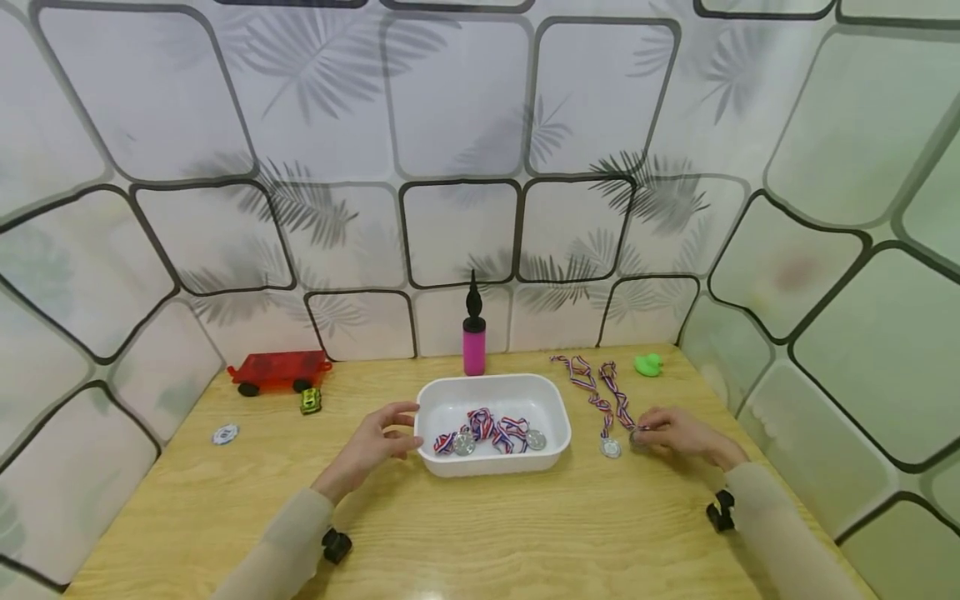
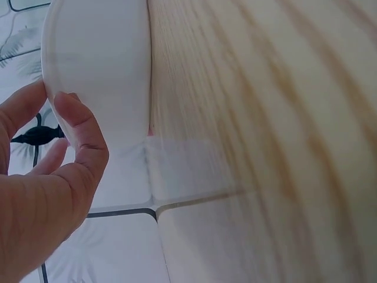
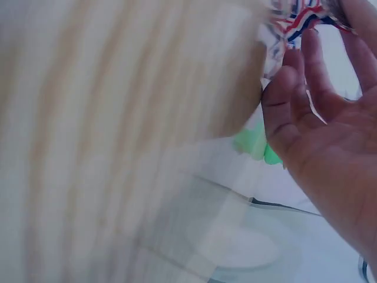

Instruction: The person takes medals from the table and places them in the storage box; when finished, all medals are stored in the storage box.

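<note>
My left hand [image 1: 375, 437] is at the left side of a white plastic tub [image 1: 492, 385], its relaxed fingertips touching the rim. Inside the tub lie silver medals [image 1: 464, 442] with red, white and blue ribbons [image 1: 482, 424]. On the right, my right hand [image 1: 678, 432] pinches another silver medal [image 1: 636, 437] by its edge, low over the table. Its striped ribbon [image 1: 619, 402] trails away toward the back; part of it shows above the fingers in the right wrist view. A separate silver medal [image 1: 611, 448] lies left of that hand, ribbon stretched backward.
Behind the tub stands a pink pump [image 1: 474, 350] with a black nozzle. A red toy wagon [image 1: 279, 370], a small yellow-green toy car [image 1: 311, 401] and a round token [image 1: 225, 434] are at the left. A green rubber duck [image 1: 648, 365] sits back right. Patterned curtains surround the wooden table [image 1: 480, 537].
</note>
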Tool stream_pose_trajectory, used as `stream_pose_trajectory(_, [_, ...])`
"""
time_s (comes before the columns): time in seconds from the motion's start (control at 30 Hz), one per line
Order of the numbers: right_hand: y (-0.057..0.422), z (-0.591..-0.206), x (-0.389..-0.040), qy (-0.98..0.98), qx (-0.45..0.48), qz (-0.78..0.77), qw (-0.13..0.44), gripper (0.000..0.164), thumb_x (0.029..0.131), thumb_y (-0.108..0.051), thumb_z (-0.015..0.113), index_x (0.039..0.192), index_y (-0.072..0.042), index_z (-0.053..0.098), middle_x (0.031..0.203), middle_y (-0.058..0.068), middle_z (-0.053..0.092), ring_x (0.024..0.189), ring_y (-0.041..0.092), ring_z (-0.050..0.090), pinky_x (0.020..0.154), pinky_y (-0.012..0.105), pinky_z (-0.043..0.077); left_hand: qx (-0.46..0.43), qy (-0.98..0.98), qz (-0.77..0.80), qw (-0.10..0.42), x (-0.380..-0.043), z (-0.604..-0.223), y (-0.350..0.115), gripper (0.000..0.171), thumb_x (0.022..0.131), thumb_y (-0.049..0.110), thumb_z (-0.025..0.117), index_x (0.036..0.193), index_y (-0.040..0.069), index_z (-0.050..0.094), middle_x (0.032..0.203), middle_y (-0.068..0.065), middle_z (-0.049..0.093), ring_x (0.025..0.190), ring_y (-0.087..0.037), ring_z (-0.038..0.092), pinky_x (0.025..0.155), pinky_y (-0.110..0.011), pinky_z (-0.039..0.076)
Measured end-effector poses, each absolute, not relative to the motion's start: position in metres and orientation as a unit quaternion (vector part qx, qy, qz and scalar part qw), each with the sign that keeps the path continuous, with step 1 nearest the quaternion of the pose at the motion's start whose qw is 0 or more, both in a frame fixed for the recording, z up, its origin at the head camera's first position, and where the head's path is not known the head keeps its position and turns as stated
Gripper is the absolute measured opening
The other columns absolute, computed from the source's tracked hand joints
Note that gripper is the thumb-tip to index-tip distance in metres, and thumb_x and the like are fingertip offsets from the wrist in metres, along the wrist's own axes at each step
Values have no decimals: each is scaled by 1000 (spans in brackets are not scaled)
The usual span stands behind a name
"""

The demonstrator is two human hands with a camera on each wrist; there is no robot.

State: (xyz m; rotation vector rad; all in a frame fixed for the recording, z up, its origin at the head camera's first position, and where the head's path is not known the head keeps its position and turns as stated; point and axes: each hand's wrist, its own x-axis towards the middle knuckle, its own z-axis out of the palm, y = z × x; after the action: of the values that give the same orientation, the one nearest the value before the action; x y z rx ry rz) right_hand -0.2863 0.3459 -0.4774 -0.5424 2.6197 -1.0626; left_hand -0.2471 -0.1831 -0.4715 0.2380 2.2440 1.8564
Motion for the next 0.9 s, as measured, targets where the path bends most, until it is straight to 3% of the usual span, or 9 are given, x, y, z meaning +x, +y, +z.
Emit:
stream_pose_trajectory(0.1, [345, -475, -288, 899, -165, -392, 101, 29, 95, -32, 63, 108, -8, 73, 128, 15, 61, 120, 26, 52, 94, 32, 45, 78, 764, 630, 110, -246, -471, -183, 62, 86, 6, 74, 141, 3, 46, 131, -25, 51, 89, -19, 65, 72, -33, 55])
stream_pose_trajectory(0.13, [345, -474, -289, 894, -161, -406, 99, 32, 96, -33, 62, 109, -5, 72, 127, 16, 61, 119, 27, 52, 95, 34, 44, 76, 764, 631, 110, -246, -471, -183, 61, 86, 6, 73, 141, 3, 46, 130, -25, 51, 89, -19, 65, 72, -33, 55])
stream_pose_trajectory(0.23, [344, -472, -292, 873, -145, -453, 107, 36, 98, -33, 60, 104, 2, 66, 108, 12, 64, 106, 22, 54, 91, 36, 42, 74, 764, 631, 110, -246, -471, -182, 60, 86, 6, 73, 141, 3, 47, 131, -25, 52, 89, -18, 65, 72, -32, 55])
stream_pose_trajectory(0.33, [343, -471, -295, 860, -137, -478, 115, 37, 99, -32, 58, 94, 5, 61, 89, 4, 57, 89, 17, 51, 85, 35, 41, 74, 766, 628, 111, -246, -470, -182, 60, 86, 8, 73, 140, 2, 47, 131, -25, 52, 89, -18, 65, 71, -31, 54])
stream_pose_trajectory(0.43, [342, -472, -298, 858, -131, -482, 116, 36, 100, -32, 57, 96, 4, 63, 84, -1, 58, 82, 10, 53, 82, 29, 46, 72, 769, 625, 112, -247, -470, -182, 60, 87, 8, 73, 140, 2, 47, 130, -25, 52, 88, -17, 64, 71, -30, 54])
stream_pose_trajectory(0.6, [339, -475, -304, 849, -88, -506, 127, 46, 98, -31, 61, 122, 8, 56, 76, 0, 60, 65, 8, 54, 63, 27, 50, 72, 774, 619, 111, -248, -470, -182, 58, 87, 8, 73, 139, 1, 48, 129, -25, 52, 88, -16, 64, 70, -30, 54])
stream_pose_trajectory(0.73, [338, -479, -309, 846, -61, -512, 138, 67, 96, -27, 64, 146, 5, 35, 74, 2, 63, 59, 10, 54, 57, 29, 50, 64, 776, 617, 113, -249, -470, -182, 56, 87, 9, 74, 138, 4, 50, 128, -23, 53, 89, -17, 63, 70, -31, 54])
stream_pose_trajectory(0.9, [337, -483, -314, 838, -44, -517, 170, 68, 97, -23, 63, 146, 10, 29, 76, 3, 65, 60, 9, 57, 56, 27, 51, 58, 778, 615, 114, -249, -471, -182, 55, 87, 9, 73, 137, 5, 51, 128, -21, 54, 89, -18, 63, 71, -33, 54])
